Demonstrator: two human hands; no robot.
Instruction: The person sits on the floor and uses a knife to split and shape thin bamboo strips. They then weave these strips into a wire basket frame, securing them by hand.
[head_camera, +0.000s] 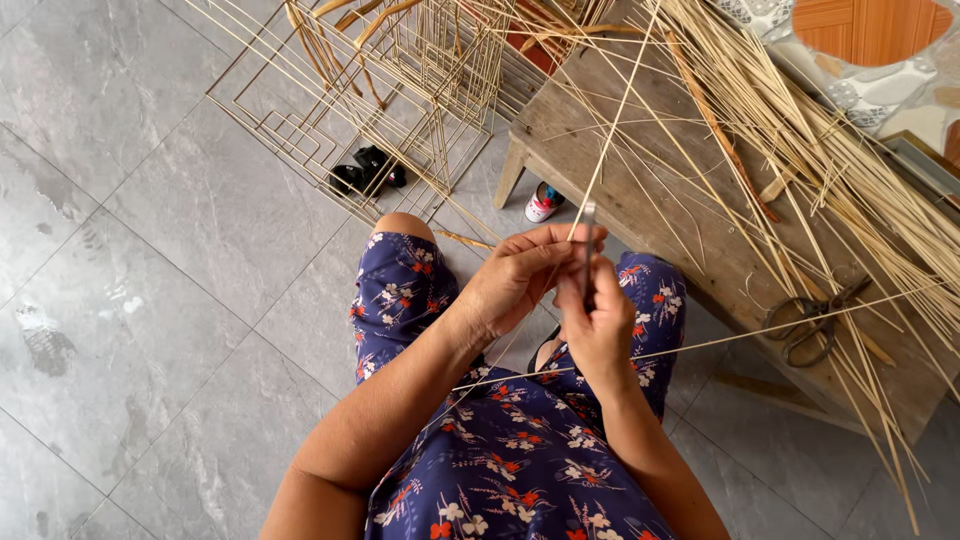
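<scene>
Blade (588, 240) half-hidden between hands (560, 290)

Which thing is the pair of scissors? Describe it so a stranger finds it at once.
Start at the weathered wooden bench on the right, strewn with pale bamboo strips. Near its front edge lies the pair of dark metal scissors. Its looped handles and dark colour set it apart from the straight, pale strips.

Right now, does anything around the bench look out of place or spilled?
Nothing looks damaged. The loose strips sprawl untidily across the wooden bench, partly covering the scissors, and a small can stands on the floor beside the bench leg.
</scene>
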